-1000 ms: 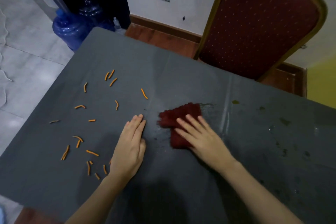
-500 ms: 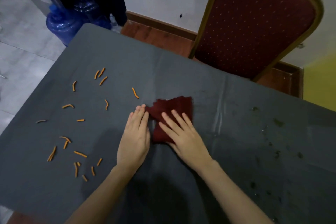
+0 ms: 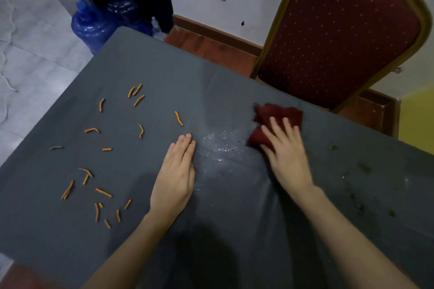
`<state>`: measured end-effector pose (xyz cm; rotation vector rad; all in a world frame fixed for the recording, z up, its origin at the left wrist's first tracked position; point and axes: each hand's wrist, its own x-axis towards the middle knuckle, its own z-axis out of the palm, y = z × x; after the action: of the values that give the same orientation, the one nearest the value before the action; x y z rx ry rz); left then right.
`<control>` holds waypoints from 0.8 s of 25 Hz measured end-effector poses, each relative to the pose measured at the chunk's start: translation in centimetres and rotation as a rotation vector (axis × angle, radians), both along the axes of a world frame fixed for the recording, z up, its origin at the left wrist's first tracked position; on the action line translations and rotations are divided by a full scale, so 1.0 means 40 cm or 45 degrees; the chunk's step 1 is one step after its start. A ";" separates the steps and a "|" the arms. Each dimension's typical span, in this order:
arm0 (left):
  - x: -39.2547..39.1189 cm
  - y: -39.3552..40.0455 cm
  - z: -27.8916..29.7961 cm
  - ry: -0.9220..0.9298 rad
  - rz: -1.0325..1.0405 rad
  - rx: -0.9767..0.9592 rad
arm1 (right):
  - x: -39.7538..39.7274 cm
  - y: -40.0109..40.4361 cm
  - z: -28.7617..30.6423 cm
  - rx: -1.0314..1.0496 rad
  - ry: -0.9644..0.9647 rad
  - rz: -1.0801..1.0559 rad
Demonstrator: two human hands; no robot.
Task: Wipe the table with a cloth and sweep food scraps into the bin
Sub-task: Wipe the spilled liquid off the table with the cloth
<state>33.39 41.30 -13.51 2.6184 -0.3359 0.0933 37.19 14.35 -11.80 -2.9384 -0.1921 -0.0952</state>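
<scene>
A dark red cloth [image 3: 277,115] lies crumpled on the grey table [image 3: 164,73] toward its far edge. My right hand [image 3: 285,150] presses flat on the cloth's near half, fingers spread and blurred. My left hand [image 3: 177,171] rests palm down on the table, fingers together, holding nothing. A wet smear [image 3: 223,145] glistens between the two hands. Several orange food scraps [image 3: 103,192] are scattered over the left half of the table. No bin is in view.
A red padded chair [image 3: 338,37] with a gold frame stands against the table's far edge. Dark green stains [image 3: 364,168] dot the table's right side. Blue water jugs [image 3: 91,28] stand on the floor at the far left corner.
My right hand has slid the cloth from beside my left hand to the right and away, leaving a wet streak. My left hand has stayed flat in place.
</scene>
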 end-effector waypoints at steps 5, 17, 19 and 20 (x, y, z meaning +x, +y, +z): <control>-0.008 0.024 -0.009 0.081 0.208 -0.379 | -0.104 0.184 -0.028 0.025 0.064 0.498; -0.226 0.039 -0.007 0.027 0.188 0.260 | -0.186 0.141 0.002 0.044 0.055 0.054; -0.256 0.043 -0.010 0.055 0.222 0.279 | -0.217 0.273 -0.012 0.086 0.023 0.196; -0.268 0.045 -0.010 0.062 0.221 0.284 | -0.229 0.312 -0.017 0.086 0.020 0.343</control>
<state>22.68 43.12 -13.91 2.8616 -0.1060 0.0524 28.03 26.83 -12.47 -2.8139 -0.5671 -0.0379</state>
